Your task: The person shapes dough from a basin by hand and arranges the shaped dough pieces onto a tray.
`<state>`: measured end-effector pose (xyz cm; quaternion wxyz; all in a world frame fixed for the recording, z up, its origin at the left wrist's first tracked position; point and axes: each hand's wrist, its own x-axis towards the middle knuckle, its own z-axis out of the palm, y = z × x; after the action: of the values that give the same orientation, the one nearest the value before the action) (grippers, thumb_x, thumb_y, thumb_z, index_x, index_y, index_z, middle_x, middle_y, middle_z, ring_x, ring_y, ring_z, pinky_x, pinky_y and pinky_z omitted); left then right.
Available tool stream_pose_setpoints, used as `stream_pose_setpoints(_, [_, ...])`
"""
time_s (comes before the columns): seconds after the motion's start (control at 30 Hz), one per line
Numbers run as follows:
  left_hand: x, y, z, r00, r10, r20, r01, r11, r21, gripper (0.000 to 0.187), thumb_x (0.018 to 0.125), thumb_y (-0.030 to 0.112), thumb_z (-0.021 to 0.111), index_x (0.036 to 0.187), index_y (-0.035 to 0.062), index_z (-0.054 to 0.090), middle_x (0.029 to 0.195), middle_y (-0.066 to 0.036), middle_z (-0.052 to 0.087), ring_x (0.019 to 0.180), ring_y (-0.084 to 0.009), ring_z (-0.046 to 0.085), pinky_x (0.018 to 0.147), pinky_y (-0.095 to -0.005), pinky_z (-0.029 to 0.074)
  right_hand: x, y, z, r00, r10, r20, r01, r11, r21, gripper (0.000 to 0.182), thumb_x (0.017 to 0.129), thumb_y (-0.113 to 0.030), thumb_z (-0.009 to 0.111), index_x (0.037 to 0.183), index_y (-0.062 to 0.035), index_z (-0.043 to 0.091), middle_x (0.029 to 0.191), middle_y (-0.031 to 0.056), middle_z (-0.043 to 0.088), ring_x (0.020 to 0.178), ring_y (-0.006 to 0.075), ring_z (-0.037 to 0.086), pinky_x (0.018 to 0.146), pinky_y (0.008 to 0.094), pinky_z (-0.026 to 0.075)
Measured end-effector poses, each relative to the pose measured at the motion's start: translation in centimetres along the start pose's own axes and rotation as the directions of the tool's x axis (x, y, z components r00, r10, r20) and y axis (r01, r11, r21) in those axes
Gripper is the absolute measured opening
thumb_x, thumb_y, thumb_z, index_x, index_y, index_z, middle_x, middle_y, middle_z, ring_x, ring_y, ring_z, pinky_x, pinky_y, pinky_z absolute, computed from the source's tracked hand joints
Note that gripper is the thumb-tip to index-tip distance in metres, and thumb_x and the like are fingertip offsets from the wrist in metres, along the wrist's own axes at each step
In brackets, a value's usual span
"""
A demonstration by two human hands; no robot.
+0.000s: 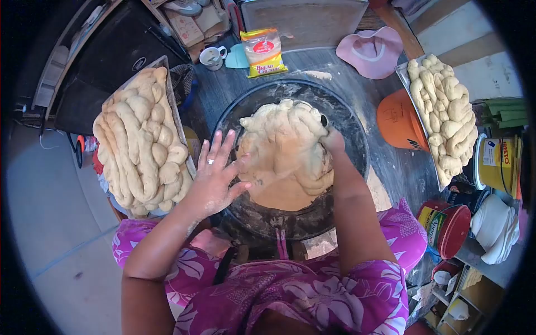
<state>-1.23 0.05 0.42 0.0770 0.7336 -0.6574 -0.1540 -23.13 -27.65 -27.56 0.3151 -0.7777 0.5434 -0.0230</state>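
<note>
A large black basin [245, 220] sits between my knees. In it lies a lumpy mound of pale dough [279, 131], with fine tan crumbs [285, 195] spread over its front and the basin floor. My left hand [219, 174] is open over the basin's left side, fingers spread, a ring on one finger; it holds nothing. At the dough's right edge my right hand [333, 140] is closed, fingers mostly hidden. A small dark rounded edge shows just above it; I cannot make out what it grips.
Trays of twisted dough pieces stand left [139, 139] and right [444, 114] of the basin. Behind it are a bread crumbs bag [264, 53], a mug [212, 57] and a pink hat [371, 53]. An orange bucket [399, 120] and a red-lidded bucket [453, 231] are at right.
</note>
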Motion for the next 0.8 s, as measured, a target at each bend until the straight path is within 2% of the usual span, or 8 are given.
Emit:
stream_pose_setpoints(0.17, [0.3, -0.1, -0.4, 0.999, 0.033, -0.020, -0.034, 0.997, -0.063, 0.048, 0.079, 0.035, 0.059, 0.119, 0.0098, 0.050, 0.142, -0.019, 0.017, 0.132, -0.0371, 0.010, 0.105, -0.0495, 0.012, 1.5, -4.8, -3.8, 1.000, -0.020, -0.019, 0.024, 0.973, 0.230, 0.039, 0.063, -0.024, 0.060, 0.094, -0.0011, 0.059, 0.084, 0.0180, 0.062, 0.079, 0.0254, 0.061, 0.074, 0.0326, 0.046])
stream_pose_setpoints(0.23, [0.2, -0.1, 0.0, 0.998, 0.056, -0.021, -0.057, 0.994, -0.092, 0.048, 0.079, 0.034, 0.060, 0.119, 0.0095, 0.050, 0.141, -0.019, 0.019, 0.132, -0.0371, 0.013, 0.105, -0.0487, 0.014, 1.1, -7.9, -5.6, 0.965, -0.213, -0.150, 0.247, 0.932, 0.267, 0.031, 0.067, -0.023, 0.055, 0.087, -0.0005, 0.058, 0.080, 0.0198, 0.061, 0.077, 0.0297, 0.060, 0.072, 0.0362, 0.045])
stream_pose_setpoints(0.37, [0.6, 0.3, 0.2, 0.996, 0.076, -0.049, -0.084, 0.976, -0.202, 0.050, 0.078, 0.029, 0.062, 0.121, 0.0077, 0.046, 0.139, -0.021, 0.023, 0.129, -0.0376, 0.020, 0.105, -0.0451, 0.019, 0.9, -14.4, -11.6, 0.946, -0.280, -0.163, 0.303, 0.583, 0.754, 0.021, 0.071, -0.014, 0.049, 0.085, -0.0001, 0.056, 0.077, 0.0116, 0.056, 0.073, 0.0199, 0.054, 0.070, 0.0303, 0.044])
stream_pose_setpoints(0.5, [3.9, 1.1, 0.9, 0.986, -0.062, -0.153, -0.020, 0.875, -0.485, 0.055, 0.076, 0.028, 0.065, 0.122, 0.0059, 0.044, 0.139, -0.022, 0.022, 0.129, -0.0352, 0.023, 0.105, -0.0404, 0.021, -7.4, -22.9, -19.8, 0.776, -0.624, -0.089, 0.479, 0.492, 0.727, 0.023, 0.070, -0.014, 0.050, 0.088, -0.0004, 0.055, 0.079, 0.0070, 0.052, 0.075, 0.0181, 0.052, 0.071, 0.0273, 0.043])
stream_pose_setpoints(0.6, [6.8, 3.0, 1.3, 0.970, -0.141, -0.200, -0.018, 0.773, -0.634, 0.077, 0.068, 0.025, 0.073, 0.130, 0.0035, 0.032, 0.136, -0.019, 0.029, 0.125, -0.0299, 0.031, 0.103, -0.0349, 0.027, -13.6, -26.3, -23.6, 0.685, -0.727, -0.042, 0.397, 0.324, 0.859, 0.029, 0.064, -0.015, 0.054, 0.089, -0.0002, 0.053, 0.082, 0.0074, 0.051, 0.077, 0.0162, 0.051, 0.070, 0.0251, 0.042])
stream_pose_setpoints(0.63, [7.7, 3.7, 2.1, 0.994, -0.098, -0.050, 0.027, 0.657, -0.753, 0.074, 0.066, 0.023, 0.075, 0.127, 0.0034, 0.037, 0.130, -0.018, 0.037, 0.121, -0.0264, 0.037, 0.101, -0.0338, 0.030, -15.2, -26.8, -24.5, 0.654, -0.755, -0.047, 0.315, 0.216, 0.924, 0.031, 0.061, -0.016, 0.055, 0.087, 0.0000, 0.050, 0.081, 0.0084, 0.050, 0.076, 0.0159, 0.050, 0.067, 0.0245, 0.042])
stream_pose_setpoints(0.67, [8.4, 4.2, 3.2, 0.995, -0.030, 0.092, 0.094, 0.528, -0.844, 0.071, 0.065, 0.021, 0.077, 0.124, 0.0034, 0.042, 0.124, -0.018, 0.046, 0.116, -0.0229, 0.043, 0.098, -0.0327, 0.034, -16.7, -27.0, -25.7, 0.646, -0.754, -0.120, 0.331, 0.135, 0.934, 0.034, 0.060, -0.019, 0.055, 0.088, 0.0005, 0.048, 0.081, 0.0108, 0.049, 0.074, 0.0181, 0.050, 0.066, 0.0263, 0.043])
stream_pose_setpoints(0.8, [11.3, 3.1, 13.4, 0.999, -0.024, -0.031, -0.014, 0.525, -0.851, 0.047, 0.069, 0.022, 0.074, 0.108, 0.0025, 0.055, 0.101, -0.012, 0.060, 0.098, -0.0194, 0.055, 0.085, -0.0318, 0.043, -20.3, -27.0, -30.3, 0.618, -0.644, -0.451, 0.468, -0.159, 0.869, 0.037, 0.064, -0.023, 0.053, 0.090, 0.0010, 0.043, 0.083, 0.0166, 0.048, 0.068, 0.0245, 0.054, 0.062, 0.0339, 0.049])
